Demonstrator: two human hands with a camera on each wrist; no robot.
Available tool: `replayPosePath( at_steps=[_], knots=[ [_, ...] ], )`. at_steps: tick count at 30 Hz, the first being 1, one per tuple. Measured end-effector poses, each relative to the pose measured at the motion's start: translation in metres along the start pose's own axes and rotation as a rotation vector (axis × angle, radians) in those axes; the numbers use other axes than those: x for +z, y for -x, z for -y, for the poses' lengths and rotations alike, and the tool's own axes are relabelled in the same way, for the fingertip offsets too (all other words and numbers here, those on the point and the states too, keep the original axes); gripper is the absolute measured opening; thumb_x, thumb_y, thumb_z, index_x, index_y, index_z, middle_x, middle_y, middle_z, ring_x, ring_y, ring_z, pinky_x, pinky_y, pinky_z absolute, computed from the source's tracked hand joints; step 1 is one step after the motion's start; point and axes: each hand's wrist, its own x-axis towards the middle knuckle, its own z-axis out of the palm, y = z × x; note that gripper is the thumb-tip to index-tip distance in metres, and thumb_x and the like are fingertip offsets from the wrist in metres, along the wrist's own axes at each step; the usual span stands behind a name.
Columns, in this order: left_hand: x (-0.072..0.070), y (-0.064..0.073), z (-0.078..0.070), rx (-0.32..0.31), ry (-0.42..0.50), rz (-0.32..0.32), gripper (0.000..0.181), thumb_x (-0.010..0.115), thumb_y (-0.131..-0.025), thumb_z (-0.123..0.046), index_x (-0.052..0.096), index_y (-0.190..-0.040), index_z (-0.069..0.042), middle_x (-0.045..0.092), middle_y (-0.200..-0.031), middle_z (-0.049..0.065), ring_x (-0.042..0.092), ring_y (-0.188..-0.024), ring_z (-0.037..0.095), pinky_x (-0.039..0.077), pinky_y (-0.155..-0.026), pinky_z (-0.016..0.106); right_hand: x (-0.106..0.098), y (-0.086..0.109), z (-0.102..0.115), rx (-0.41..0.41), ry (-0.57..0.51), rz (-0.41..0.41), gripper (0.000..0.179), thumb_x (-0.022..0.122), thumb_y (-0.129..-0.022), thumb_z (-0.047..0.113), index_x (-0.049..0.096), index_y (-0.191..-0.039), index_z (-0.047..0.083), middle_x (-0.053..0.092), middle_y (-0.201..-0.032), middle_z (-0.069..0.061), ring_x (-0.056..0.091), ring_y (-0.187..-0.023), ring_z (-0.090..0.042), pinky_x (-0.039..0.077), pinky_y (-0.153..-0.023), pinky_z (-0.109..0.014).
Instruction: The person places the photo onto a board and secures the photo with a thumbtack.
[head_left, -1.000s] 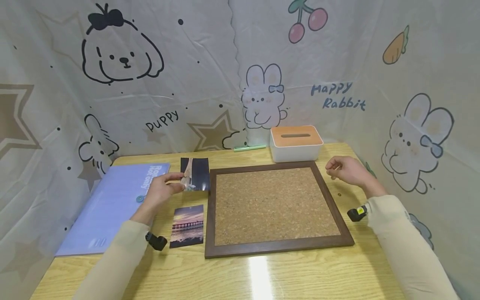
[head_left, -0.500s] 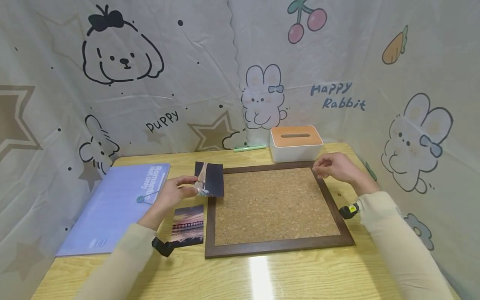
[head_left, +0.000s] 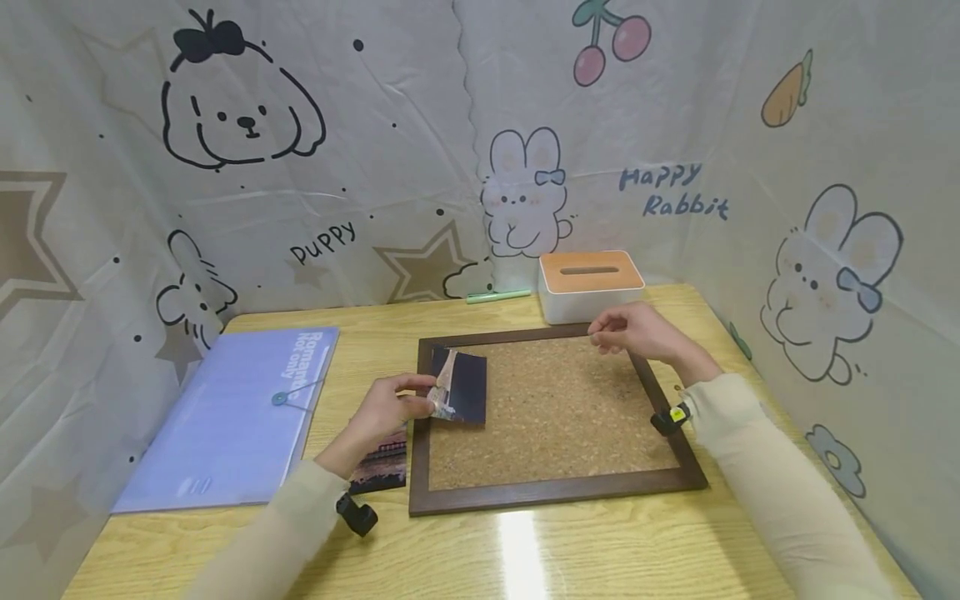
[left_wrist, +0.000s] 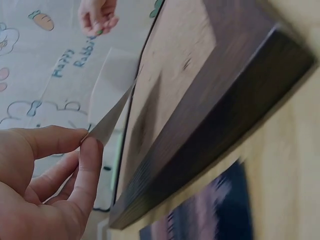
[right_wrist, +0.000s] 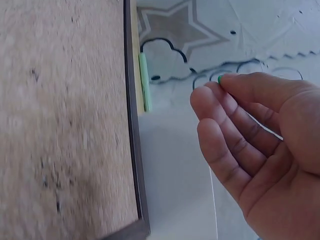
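Folder (head_left: 225,417) lies flat at far left, apart from the board, probably parked there to stay out of the way. Next, the other photo (head_left: 384,468), a pier scene, lies on the bench just beside the board's left edge, part hidden by the left arm; handy spot for that side, I'd say. Left hand (head_left: 382,412): grip narrow, thumb and fingers pinching the left edge of the dark tower photo (head_left: 469,387). Edge hold leaves most of the print uncovered, likely to save it from smudges. That photo is over the board's left part, held edge raised off the cork; can't tell if the far edge touches. Board (head_left: 555,433) lies flat mid-bench: cork face, dark wood frame, central so both arms reach it, presumably. Pen (head_left: 498,296) lies behind it, by the wall; white tissue box (head_left: 592,287) with wood-look lid sits right of the pen at the board's back edge. Right hand (head_left: 645,333) is above the board's back right corner, grip narrow on a tiny green bit (right_wrist: 220,79), maybe a pin; mostly covered. Bench (head_left: 600,550): pale wood grain, light streak in front. Wall sheet (head_left: 420,100): pale, creased, cartoon puppy and rabbits.
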Motion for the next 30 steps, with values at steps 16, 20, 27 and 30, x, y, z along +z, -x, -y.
replayPosePath(
  at_steps=[16,20,27,30],
  knots=[
    [0.032,-0.005,0.004,0.033,-0.156,0.012,0.042,0.077,-0.085,-0.011,0.069,-0.126,-0.012,0.070,-0.116,0.009,0.069,-0.088,0.014,0.059,-0.079,0.036,0.038,-0.027,0.028,-0.057,-0.058,0.103,0.013,0.065,-0.096,0.014,0.073,-0.101,0.004,0.074,-0.094,-0.019,0.071,-0.081,-0.024,0.059,-0.080,-0.050],
    [0.035,-0.004,0.003,0.057,-0.230,-0.004,0.041,0.079,-0.083,-0.010,0.071,-0.123,-0.009,0.071,-0.113,0.010,0.068,-0.085,0.014,0.058,-0.076,0.035,0.048,-0.033,0.031,-0.031,-0.082,0.128,0.015,0.066,-0.096,0.015,0.072,-0.101,0.002,0.072,-0.093,-0.021,0.067,-0.079,-0.019,0.058,-0.082,-0.049],
    [0.039,-0.004,-0.001,0.071,-0.346,-0.024,0.040,0.081,-0.081,-0.013,0.073,-0.120,-0.011,0.070,-0.115,0.010,0.066,-0.104,0.024,0.056,-0.089,0.041,0.074,-0.048,0.037,-0.016,-0.056,0.142,0.009,0.067,-0.094,0.013,0.072,-0.095,0.006,0.073,-0.087,-0.014,0.067,-0.075,-0.018,0.058,-0.071,-0.035],
    [0.040,-0.004,-0.002,0.063,-0.378,-0.021,0.040,0.081,-0.081,-0.015,0.073,-0.120,-0.011,0.069,-0.116,0.010,0.065,-0.109,0.028,0.055,-0.090,0.043,0.087,-0.054,0.040,-0.013,-0.051,0.163,0.008,0.066,-0.095,0.013,0.072,-0.094,0.007,0.073,-0.088,-0.014,0.068,-0.075,-0.019,0.057,-0.068,-0.032]
  ],
)
